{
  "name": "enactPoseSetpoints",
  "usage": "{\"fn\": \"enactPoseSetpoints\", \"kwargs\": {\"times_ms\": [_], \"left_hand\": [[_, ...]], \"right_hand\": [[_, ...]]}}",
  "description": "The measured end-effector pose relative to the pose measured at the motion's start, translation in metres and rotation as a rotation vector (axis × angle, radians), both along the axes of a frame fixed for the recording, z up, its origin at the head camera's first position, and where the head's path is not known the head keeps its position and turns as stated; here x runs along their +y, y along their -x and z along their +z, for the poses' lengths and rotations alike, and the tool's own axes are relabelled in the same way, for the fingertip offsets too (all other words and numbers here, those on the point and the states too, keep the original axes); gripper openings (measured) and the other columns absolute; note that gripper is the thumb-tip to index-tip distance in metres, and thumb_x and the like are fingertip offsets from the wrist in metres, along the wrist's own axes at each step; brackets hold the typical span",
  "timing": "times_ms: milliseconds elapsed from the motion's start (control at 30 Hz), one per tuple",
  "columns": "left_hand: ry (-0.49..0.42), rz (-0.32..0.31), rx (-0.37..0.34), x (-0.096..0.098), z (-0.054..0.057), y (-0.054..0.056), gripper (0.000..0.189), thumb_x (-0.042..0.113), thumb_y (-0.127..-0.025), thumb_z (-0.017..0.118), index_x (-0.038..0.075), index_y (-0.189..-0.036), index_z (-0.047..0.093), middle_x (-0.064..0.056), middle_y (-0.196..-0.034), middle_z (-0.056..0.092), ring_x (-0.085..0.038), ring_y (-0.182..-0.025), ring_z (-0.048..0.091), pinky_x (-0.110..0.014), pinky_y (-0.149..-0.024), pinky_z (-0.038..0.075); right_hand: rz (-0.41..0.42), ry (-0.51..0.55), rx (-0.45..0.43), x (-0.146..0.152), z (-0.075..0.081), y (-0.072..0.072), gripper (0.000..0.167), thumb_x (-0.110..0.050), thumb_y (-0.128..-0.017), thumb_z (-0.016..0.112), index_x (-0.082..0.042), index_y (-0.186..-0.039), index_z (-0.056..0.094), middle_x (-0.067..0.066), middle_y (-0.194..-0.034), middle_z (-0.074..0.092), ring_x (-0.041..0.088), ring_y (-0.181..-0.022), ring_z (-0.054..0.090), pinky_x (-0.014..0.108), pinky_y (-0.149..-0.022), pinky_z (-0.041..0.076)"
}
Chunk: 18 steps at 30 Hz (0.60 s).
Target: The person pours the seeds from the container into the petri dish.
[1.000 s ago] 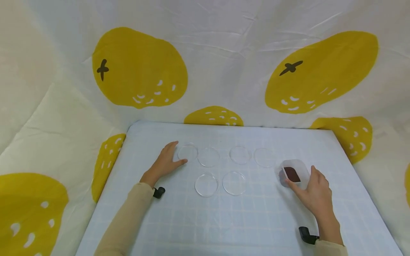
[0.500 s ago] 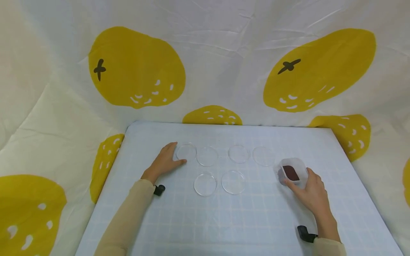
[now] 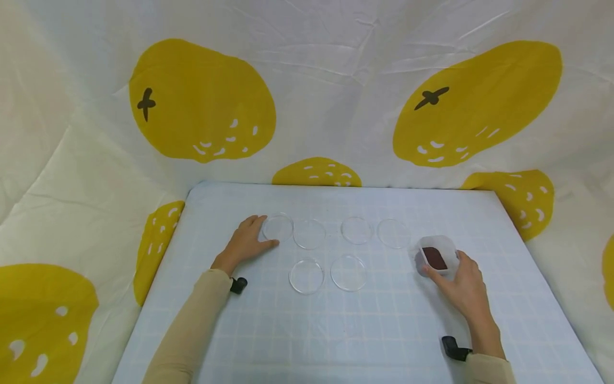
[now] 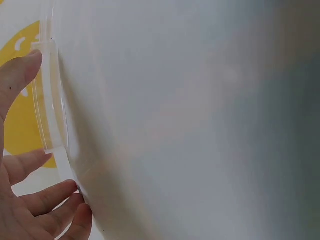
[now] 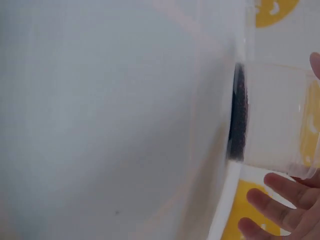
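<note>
Right hand (image 3: 461, 287) gripping clear tub (image 3: 447, 247), dark contents (image 3: 435, 259) low inside

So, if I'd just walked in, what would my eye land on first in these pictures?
Probably the big yellow fruit shapes on the white cloth behind the table. Next, the dark brown contents of the clear tub, gripped by the right hand at the table's right. Fainter are six clear round dishes, four in a far row and two nearer, the left hand holding the leftmost.

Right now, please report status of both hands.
Left hand pinching leftmost clear dish. Right hand holding clear tub, dark contents inside. Five more clear dishes lie between hands.
</note>
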<state>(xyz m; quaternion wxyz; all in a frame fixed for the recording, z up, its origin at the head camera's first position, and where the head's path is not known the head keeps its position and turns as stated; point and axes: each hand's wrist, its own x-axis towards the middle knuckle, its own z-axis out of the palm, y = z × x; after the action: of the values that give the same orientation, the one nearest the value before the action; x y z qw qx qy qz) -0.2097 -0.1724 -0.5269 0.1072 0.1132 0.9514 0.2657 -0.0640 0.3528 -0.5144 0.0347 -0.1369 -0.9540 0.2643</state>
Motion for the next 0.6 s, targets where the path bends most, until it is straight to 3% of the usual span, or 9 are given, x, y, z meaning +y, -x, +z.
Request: {"fn": "enactPoseSetpoints", "kwargs": {"times_ms": [333,600], "left_hand": [[-0.009,0.015,-0.008,0.0013,-0.0001,-0.0008,0.093,0.057,-0.087,0.071,0.007,-0.155,0.032,-0.022,-0.156,0.030,-0.040,-0.143,0.028,-0.058,-0.114,0.026],[-0.001,0.027,-0.025,0.0022,0.0001,-0.0018,0.094,0.060,-0.086,0.071,0.009,-0.156,0.032,-0.021,-0.157,0.030,-0.039,-0.143,0.028,-0.058,-0.114,0.027]], "right_hand": [[-0.034,0.146,0.021,-0.0032,0.0020,-0.0013,0.111,-0.053,-0.084,0.076,0.009,-0.154,0.015,0.035,-0.149,0.035,0.053,-0.132,0.036,0.069,-0.102,0.033],[0.009,0.199,0.088,-0.0068,0.0055,0.0017,0.110,-0.046,-0.082,0.082,0.003,-0.156,0.017,0.031,-0.148,0.040,0.049,-0.131,0.042,0.064,-0.102,0.038]]}}
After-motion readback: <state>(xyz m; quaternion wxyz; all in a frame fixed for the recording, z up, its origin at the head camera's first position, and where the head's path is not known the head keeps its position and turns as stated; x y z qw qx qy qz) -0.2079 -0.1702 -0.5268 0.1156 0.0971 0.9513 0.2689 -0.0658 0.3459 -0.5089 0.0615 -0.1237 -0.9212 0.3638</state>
